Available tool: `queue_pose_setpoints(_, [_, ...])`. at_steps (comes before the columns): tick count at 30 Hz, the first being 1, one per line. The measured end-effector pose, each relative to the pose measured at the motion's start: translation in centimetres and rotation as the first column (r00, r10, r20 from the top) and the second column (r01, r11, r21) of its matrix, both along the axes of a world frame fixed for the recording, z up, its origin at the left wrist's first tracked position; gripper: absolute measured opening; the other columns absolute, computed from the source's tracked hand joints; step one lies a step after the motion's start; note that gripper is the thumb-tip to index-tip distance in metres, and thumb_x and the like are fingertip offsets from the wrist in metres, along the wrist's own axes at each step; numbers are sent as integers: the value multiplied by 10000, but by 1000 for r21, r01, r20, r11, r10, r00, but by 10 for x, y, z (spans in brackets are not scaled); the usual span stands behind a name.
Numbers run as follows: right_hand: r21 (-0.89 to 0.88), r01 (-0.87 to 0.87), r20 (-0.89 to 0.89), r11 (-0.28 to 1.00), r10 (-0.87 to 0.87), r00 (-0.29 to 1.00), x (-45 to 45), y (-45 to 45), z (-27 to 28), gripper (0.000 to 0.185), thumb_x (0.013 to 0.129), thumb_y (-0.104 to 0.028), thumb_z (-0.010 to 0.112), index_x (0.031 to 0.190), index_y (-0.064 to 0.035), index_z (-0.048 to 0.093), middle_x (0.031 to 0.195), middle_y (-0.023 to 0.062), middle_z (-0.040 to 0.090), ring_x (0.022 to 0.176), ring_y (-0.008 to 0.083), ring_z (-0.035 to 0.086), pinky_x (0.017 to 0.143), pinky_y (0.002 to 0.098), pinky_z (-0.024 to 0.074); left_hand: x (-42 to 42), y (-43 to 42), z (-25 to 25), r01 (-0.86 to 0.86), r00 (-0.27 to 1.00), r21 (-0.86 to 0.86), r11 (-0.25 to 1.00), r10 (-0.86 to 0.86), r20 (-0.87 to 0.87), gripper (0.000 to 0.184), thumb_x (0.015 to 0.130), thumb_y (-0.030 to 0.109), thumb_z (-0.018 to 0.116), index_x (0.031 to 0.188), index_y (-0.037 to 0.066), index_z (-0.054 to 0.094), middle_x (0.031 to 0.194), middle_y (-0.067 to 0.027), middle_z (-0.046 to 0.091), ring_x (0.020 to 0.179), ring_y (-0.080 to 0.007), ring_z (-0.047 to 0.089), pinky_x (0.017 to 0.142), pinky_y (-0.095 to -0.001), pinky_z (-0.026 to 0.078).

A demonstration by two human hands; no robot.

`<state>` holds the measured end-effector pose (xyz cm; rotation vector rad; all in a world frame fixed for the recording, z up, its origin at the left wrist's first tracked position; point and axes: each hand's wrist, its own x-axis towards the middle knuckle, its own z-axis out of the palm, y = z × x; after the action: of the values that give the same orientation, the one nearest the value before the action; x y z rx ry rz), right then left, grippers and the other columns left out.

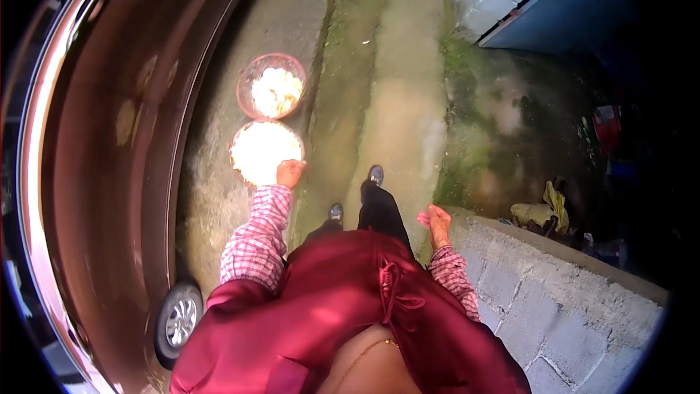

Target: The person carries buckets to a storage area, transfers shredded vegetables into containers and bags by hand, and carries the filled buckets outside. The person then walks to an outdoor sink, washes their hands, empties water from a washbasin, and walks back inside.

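Note:
My left hand (290,173) is closed in a fist. It overlaps the lower right rim of a round basket (237,164) whose pale contents glare white; whether the hand touches the rim or only passes above it, I cannot tell. Just beyond stands a reddish round basket (246,86), see-through at the sides, with a whitish heap (277,93) inside. My right hand (437,226) hangs by the low block wall, its fingers curled in and nothing visible in them. Both arms wear checked sleeves under a dark red satin garment (321,284).
A brown car (124,117) runs along the left, its wheel (180,321) low. A grey block wall (539,284) closes off the lower right. Yellowish cloth (539,211) lies behind it. Mossy, damp-looking concrete (405,102) stretches ahead, past a blue panel (561,11) at upper right.

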<state>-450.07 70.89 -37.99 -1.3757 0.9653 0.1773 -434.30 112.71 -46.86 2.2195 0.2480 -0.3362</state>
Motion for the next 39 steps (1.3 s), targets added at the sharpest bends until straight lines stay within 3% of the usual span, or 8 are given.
queue_pose_setpoints(5, [-14, 107, -191, 994, -108, 976, 47, -66, -54, 253, 802, -200, 573, 933, 16, 552, 716, 162, 622, 604, 246, 621, 521, 294, 515, 132, -115, 32, 85, 991, -191, 978, -63, 121, 345, 785, 328, 542, 654, 16, 610, 582, -168, 554, 574, -279, 563, 561, -363, 428])
queue_pose_setpoints(8, [-526, -848, -743, -67, 522, 420, 77, -121, -95, 214, 760, -236, 580, 730, -27, 612, 689, 140, 626, 568, 245, 610, 524, 340, 497, 170, -125, 26, 132, 976, 12, 991, -132, 173, 287, 768, 296, 544, 700, 27, 616, 691, -195, 585, 703, -370, 560, 638, -404, 439])
queue_pose_setpoints(11, [-463, -751, -551, 471, 511, 660, 130, -153, -81, 211, 764, -218, 567, 746, -11, 598, 675, 153, 616, 556, 247, 606, 504, 360, 492, 192, -63, -11, 236, 924, 69, 969, -202, -324, 287, 749, 344, 571, 732, 64, 632, 712, -142, 616, 682, -297, 595, 631, -416, 460])
queue_pose_setpoints(14, [-160, -200, -305, 967, 144, 941, 206, -166, -60, 208, 769, -201, 553, 762, 5, 585, 661, 166, 605, 543, 250, 601, 485, 380, 487, 204, -28, 26, -409, 775, 9, 913, 352, -525, 245, 782, 232, 513, 725, 10, 600, 585, -109, 600, 460, -191, 583, 403, -317, 440])
queue_pose_setpoints(20, [-283, -479, -348, 831, 376, 859, 432, -190, -75, 196, 803, -150, 500, 842, 27, 574, 654, 159, 602, 528, 234, 600, 477, 299, 510, 261, -10, 46, -663, 500, 52, 747, 494, -711, 227, 790, 236, 503, 837, 22, 562, 651, -123, 616, 521, -227, 600, 431, -326, 446])
queue_pose_setpoints(28, [24, -75, -55, 997, 76, 996, 736, -121, -12, 235, 838, -145, 508, 980, 39, 538, 702, 164, 620, 540, 215, 609, 469, 276, 510, 466, -23, 20, -236, 925, -58, 970, 206, -318, 293, 757, 317, 593, 792, 27, 605, 665, -106, 617, 564, -235, 583, 481, -398, 471])
queue_pose_setpoints(33, [-9, -51, -31, 999, 51, 998, 841, -135, 20, 246, 849, -155, 488, 980, 50, 524, 700, 164, 621, 517, 219, 608, 465, 274, 511, 694, -16, 19, -603, 771, -340, 722, 418, -479, 327, 816, 295, 533, 660, 13, 589, 541, -89, 575, 418, -173, 530, 339, -307, 410])
queue_pose_setpoints(39, [-334, -134, -249, 933, 49, 967, 857, -198, -46, 212, 769, -152, 483, 716, -3, 625, 699, 146, 633, 540, 201, 602, 512, 338, 476, 960, -93, 72, 65, 997, 387, 920, -41, -70, 321, 800, 283, 525, 677, 5, 626, 661, -183, 600, 589, -318, 587, 583, -406, 456])
